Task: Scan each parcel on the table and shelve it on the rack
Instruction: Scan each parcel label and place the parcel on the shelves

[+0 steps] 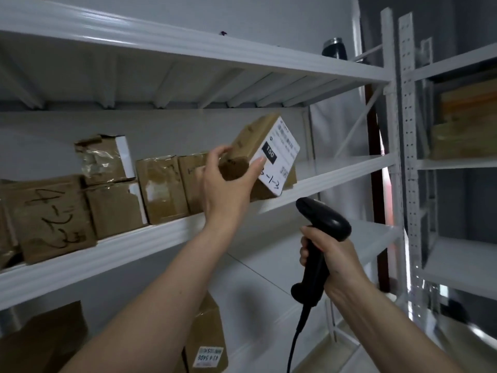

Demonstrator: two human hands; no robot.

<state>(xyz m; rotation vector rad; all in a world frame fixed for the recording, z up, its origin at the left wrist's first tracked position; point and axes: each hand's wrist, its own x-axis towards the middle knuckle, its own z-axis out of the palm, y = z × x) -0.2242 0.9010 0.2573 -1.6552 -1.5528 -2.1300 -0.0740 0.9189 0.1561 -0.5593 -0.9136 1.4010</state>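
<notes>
My left hand grips a small brown cardboard parcel with a white shipping label. The parcel is tilted, its lower corner resting at the front of the middle shelf of the white rack. It sits to the right of a row of shelved parcels. My right hand holds a black corded barcode scanner by its handle, below the shelf edge, its head pointing up and left toward the parcel.
Several brown boxes fill the left of the middle shelf, one marked by hand. More parcels lie on the shelf below. A dark bottle stands on the top shelf. A second rack stands at right.
</notes>
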